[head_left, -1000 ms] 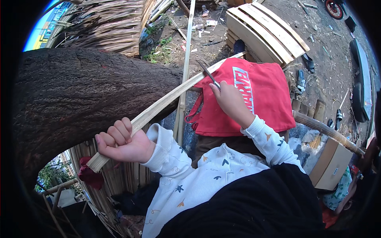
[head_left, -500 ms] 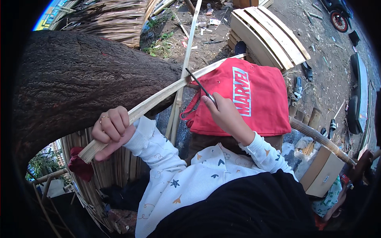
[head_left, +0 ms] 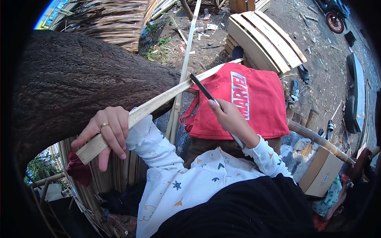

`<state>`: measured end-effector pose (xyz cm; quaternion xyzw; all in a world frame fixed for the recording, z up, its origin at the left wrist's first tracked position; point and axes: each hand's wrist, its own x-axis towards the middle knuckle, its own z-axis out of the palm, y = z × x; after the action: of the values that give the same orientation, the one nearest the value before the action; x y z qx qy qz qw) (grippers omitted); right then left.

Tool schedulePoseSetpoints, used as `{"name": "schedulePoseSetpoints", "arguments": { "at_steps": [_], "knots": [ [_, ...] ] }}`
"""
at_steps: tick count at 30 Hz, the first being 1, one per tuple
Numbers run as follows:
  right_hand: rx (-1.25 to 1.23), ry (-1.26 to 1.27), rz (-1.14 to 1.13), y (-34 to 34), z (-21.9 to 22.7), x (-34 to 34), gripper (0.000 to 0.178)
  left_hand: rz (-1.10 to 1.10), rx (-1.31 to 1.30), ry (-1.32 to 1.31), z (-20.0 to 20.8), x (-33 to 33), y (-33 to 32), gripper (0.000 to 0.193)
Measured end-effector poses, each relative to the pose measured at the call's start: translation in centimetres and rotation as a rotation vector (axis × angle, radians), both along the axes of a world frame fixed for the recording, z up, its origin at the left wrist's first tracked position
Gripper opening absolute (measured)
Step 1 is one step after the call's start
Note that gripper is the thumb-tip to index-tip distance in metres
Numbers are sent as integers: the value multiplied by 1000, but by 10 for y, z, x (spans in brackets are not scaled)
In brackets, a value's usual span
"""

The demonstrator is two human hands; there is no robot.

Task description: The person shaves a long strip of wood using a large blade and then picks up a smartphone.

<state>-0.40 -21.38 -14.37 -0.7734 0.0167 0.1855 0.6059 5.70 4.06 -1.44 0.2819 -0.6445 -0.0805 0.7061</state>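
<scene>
- Outdoors, dirt ground (head_left: pixel 325 75) with scattered scraps spreads around the person.
- Wood strip (head_left: pixel 158 100): slants up from the left hand, with its far part over the edge of a red cloth (head_left: pixel 218 113) on the lap.
- Knife (head_left: pixel 203 88): the blade crosses the strip near its middle; a shallow angle and light, even pressure would probably suit the wood best.
- Right hand (head_left: pixel 234 121): wrapped around the knife; a stiff wrist should help control the edge.
- Left hand (head_left: pixel 109 121): fingers splayed across the strip's near end, well apart from the blade; how firmly they hold I cannot tell. A snug hold there should stop any twisting.
- Tree trunk (head_left: pixel 95 75): beside the strip, on the left; mind knocking against it.
- Farther out: a slatted crate (head_left: pixel 262 43) ahead, a cardboard box (head_left: pixel 323 172) at right.
</scene>
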Motion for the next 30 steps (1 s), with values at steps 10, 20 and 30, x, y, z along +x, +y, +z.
{"name": "schedulePoseSetpoints", "arguments": {
  "at_steps": [10,20,30],
  "knots": [
    [17,3,37,1,0,2,43,450,-328,266,-21,-21,3,34],
    [69,-344,261,26,58,-23,36,440,-289,185,-17,-37,-16,34],
    [-124,-362,123,45,30,-18,29,635,-377,311,-27,-53,-9,43]
  ]
}}
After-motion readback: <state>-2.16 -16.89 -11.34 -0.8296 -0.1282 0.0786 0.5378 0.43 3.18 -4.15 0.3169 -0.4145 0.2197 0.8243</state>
